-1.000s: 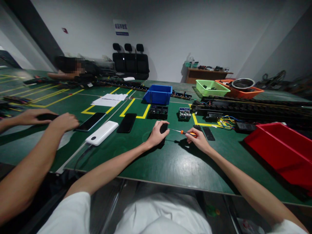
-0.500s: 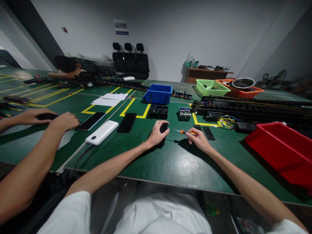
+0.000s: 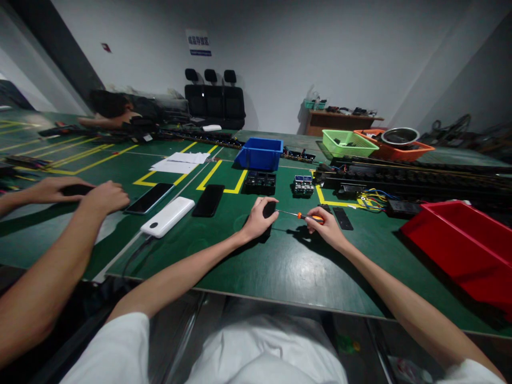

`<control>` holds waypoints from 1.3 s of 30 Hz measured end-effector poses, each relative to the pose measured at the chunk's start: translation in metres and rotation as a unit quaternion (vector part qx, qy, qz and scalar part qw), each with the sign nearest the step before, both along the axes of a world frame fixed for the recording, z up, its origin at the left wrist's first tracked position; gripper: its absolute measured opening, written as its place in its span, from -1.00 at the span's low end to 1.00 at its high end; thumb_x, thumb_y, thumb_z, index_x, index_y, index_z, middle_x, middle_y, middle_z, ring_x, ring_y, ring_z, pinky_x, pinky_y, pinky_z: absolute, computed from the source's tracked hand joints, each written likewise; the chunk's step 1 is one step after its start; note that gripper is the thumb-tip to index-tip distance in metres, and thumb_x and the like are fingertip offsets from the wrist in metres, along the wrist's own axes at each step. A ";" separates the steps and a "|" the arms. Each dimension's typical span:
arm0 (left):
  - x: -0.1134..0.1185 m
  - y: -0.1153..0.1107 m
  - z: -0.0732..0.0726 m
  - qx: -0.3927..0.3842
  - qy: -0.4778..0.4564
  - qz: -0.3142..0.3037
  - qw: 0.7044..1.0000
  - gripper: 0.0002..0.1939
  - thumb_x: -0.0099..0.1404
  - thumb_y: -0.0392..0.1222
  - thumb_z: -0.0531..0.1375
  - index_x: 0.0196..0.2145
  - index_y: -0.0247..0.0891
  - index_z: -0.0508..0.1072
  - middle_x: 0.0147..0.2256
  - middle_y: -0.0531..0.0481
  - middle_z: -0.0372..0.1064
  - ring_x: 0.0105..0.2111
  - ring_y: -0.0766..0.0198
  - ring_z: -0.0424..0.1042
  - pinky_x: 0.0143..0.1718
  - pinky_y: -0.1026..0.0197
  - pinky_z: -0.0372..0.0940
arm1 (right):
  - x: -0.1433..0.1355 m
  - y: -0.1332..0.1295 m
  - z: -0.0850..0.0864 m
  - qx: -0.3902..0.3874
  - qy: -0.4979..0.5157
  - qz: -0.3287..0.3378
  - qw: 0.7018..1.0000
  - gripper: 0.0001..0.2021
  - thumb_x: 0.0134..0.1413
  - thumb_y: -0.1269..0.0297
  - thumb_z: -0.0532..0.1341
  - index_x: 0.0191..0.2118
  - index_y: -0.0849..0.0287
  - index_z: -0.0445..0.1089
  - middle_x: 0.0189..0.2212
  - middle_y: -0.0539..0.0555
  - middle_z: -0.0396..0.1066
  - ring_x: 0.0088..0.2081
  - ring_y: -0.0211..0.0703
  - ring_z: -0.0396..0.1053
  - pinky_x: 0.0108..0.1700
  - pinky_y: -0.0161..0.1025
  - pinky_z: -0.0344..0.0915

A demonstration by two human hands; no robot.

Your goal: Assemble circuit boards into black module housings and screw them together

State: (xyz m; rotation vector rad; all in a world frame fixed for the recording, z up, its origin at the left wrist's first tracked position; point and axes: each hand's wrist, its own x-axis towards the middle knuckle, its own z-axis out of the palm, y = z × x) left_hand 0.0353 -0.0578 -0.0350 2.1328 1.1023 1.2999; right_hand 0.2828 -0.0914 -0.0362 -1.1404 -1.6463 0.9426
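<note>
My left hand [image 3: 256,220] is wrapped round a small black block-shaped part [image 3: 269,209], keeping it on the green table top. In my right hand [image 3: 325,226] is a screwdriver [image 3: 301,216] with an orange and black handle. Its thin metal shaft points left, and the tip meets the right side of the black part near my left thumb; the exact contact is too small to see. Beyond my hands stand a black module [image 3: 260,183] and a cluster of small modules with blue tops [image 3: 303,185]. Flat black plates [image 3: 343,218] lie just past my right hand.
A blue bin [image 3: 261,154] stands at the back, a red bin [image 3: 460,250] at the right. Long black assemblies [image 3: 400,181] with loose wires lie far right. Left are a black phone [image 3: 208,201], a white power bank [image 3: 168,217] and a co-worker's hands [image 3: 104,197].
The right hand's fingers have shifted slightly on the screwdriver handle. The left hand and the black part stay in place. The co-worker's near hand has moved a touch left.
</note>
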 end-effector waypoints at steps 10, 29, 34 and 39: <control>0.000 0.000 0.001 -0.001 0.000 -0.001 1.000 -0.73 0.23 -0.24 0.16 -0.08 -0.17 0.35 -0.13 -0.02 0.25 -0.07 0.23 0.31 0.02 0.14 0.22 | -0.001 0.000 0.001 0.026 -0.017 -0.012 0.999 -0.72 -0.01 0.09 0.29 -0.29 0.16 0.27 -0.51 -0.06 0.31 -0.57 -0.31 0.28 -0.50 -0.33 0.22; 0.000 0.000 0.000 -0.001 -0.004 -0.004 1.000 -0.73 0.22 -0.22 0.17 -0.09 -0.17 0.36 -0.14 -0.02 0.26 -0.08 0.23 0.31 0.03 0.13 0.22 | -0.002 -0.001 0.002 0.004 0.001 -0.008 1.000 -0.68 -0.01 0.01 0.27 -0.33 0.18 0.28 -0.58 -0.06 0.32 -0.58 -0.29 0.28 -0.50 -0.31 0.24; 0.000 0.000 0.001 -0.002 -0.002 -0.002 1.000 -0.72 0.22 -0.24 0.16 -0.09 -0.17 0.36 -0.13 -0.02 0.26 -0.08 0.23 0.31 0.03 0.13 0.23 | -0.002 -0.002 0.003 0.001 0.000 -0.007 1.000 -0.69 0.00 0.04 0.27 -0.33 0.18 0.28 -0.57 -0.05 0.32 -0.57 -0.28 0.28 -0.50 -0.31 0.24; 0.000 -0.001 0.002 -0.003 -0.001 -0.003 1.000 -0.72 0.22 -0.24 0.16 -0.08 -0.17 0.36 -0.13 -0.02 0.26 -0.08 0.23 0.31 0.03 0.14 0.22 | -0.001 -0.001 0.003 0.000 0.002 -0.007 1.000 -0.71 0.00 0.05 0.27 -0.32 0.18 0.27 -0.57 -0.06 0.32 -0.57 -0.29 0.28 -0.49 -0.32 0.24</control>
